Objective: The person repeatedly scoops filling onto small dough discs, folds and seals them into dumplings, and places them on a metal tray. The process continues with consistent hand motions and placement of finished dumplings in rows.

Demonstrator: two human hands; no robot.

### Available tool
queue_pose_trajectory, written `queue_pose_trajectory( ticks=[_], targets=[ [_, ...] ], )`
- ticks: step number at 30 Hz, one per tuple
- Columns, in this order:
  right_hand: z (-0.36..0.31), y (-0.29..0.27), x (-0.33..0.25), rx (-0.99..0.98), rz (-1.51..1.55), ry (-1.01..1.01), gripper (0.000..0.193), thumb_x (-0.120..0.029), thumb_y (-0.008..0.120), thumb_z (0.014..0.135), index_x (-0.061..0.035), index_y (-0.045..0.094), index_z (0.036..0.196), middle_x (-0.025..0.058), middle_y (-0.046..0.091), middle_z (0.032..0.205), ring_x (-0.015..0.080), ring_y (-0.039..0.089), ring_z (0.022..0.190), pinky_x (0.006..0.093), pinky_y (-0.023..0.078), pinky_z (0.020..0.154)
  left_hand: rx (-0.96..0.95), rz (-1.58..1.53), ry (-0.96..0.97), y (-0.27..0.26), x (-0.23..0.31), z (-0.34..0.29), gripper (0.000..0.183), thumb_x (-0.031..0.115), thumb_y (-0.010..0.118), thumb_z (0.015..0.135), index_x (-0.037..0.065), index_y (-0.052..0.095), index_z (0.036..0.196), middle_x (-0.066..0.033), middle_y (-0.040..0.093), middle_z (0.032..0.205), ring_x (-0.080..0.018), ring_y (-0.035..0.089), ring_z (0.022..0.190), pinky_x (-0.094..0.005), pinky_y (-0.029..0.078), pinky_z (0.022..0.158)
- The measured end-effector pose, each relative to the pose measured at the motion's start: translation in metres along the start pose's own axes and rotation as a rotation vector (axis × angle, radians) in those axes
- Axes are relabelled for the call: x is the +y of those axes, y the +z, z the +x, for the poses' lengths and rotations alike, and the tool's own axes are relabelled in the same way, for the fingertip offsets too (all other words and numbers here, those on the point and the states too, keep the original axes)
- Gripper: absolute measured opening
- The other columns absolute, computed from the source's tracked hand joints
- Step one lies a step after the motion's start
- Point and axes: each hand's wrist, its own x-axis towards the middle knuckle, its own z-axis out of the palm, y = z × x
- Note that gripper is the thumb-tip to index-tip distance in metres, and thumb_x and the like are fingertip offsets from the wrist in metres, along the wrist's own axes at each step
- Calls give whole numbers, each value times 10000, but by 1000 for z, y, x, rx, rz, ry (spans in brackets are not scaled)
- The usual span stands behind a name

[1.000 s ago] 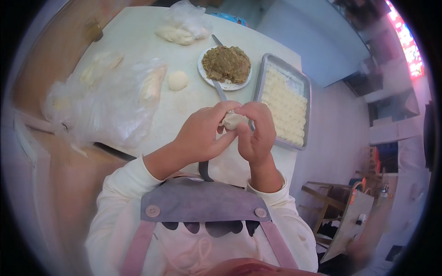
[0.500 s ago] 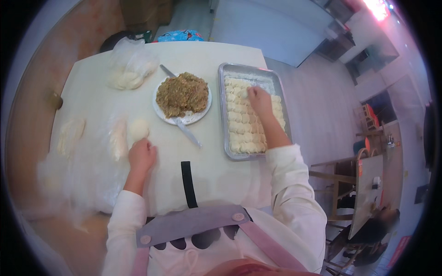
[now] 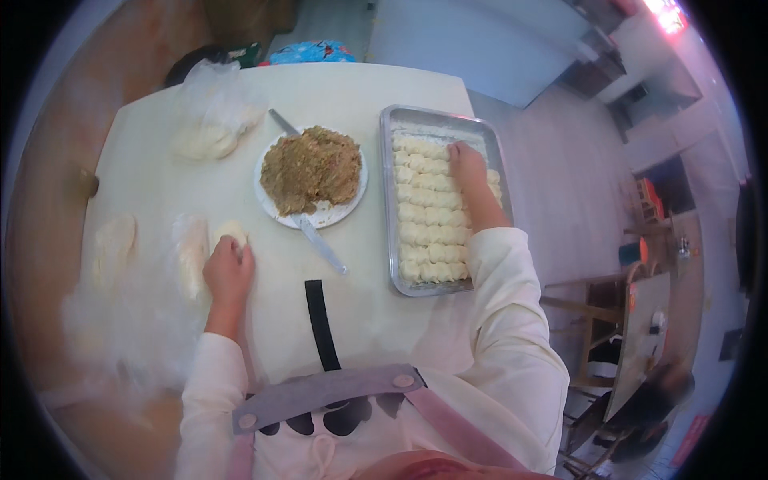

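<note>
Left hand [image 3: 228,270] curled at dough disc [image 3: 231,231], plate's [image 3: 326,214] 8 o'clock, right hand [image 3: 470,168] at tray [image 3: 389,216] dumplings [image 3: 433,214], 4 o'clock, likely flanked for reach; can't tell either grip.

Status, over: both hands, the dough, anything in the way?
Left hand at round dough. Right hand over dumplings in tray; both grips unclear. Plate of filling between them, blocking neither.

A dining table [image 3: 638,344], wooden chairs [image 3: 598,312] and a glowing red sign [image 3: 666,14] beyond a dumpling-filled tray [image 3: 432,130] suggest a small eatery.
</note>
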Motion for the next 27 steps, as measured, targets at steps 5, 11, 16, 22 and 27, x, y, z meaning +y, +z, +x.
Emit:
queue_pose_trajectory(
  ticks=[5, 11, 16, 22, 27],
  targets=[
    [-9, -18, -8, -52, 26, 16, 277, -309, 551, 904, -64, 631, 1006, 183, 660, 935, 385, 611, 896, 480, 473, 782, -40, -55, -86, 1, -6, -2, 165, 192, 652, 773, 78, 570, 859, -111, 604, 784, -286, 606, 711, -391, 473, 617],
    [-74, -30, -119, -59, 199, -432, 272, -192, 637, 852, -51, 623, 1084, 148, 637, 982, 341, 588, 991, 436, 473, 833, 222, -815, -203, 4, -24, -19, 143, 152, 540, 896, 44, 565, 988, -109, 587, 1032, -231, 584, 930, -344, 478, 839],
    [-172, -18, -219, -537, 135, -487, 405, -151, 571, 875, -78, 503, 1268, 169, 573, 1129, 360, 592, 1016, 440, 491, 827, -49, -2108, -810, 8, -8, -9, 278, 137, 457, 969, -29, 463, 1193, -178, 565, 1181, -284, 574, 1082, -386, 469, 960],
    [-190, -20, -234, -621, 16, -258, 410, -143, 483, 926, -128, 448, 1334, 197, 551, 1077, 389, 598, 929, 453, 498, 778, -302, -1993, -831, -11, 27, -5, 388, 198, 356, 1019, -74, 380, 1295, -229, 543, 1215, -325, 570, 1119, -431, 470, 981],
    [-166, -17, -235, -458, 166, -312, 368, -142, 471, 942, -173, 505, 1306, 202, 576, 1008, 381, 597, 919, 434, 480, 785, -368, -1964, -972, 15, 31, 4, 362, 156, 327, 1020, -97, 379, 1273, -241, 520, 1234, -340, 572, 1106, -468, 475, 960]
  ],
)
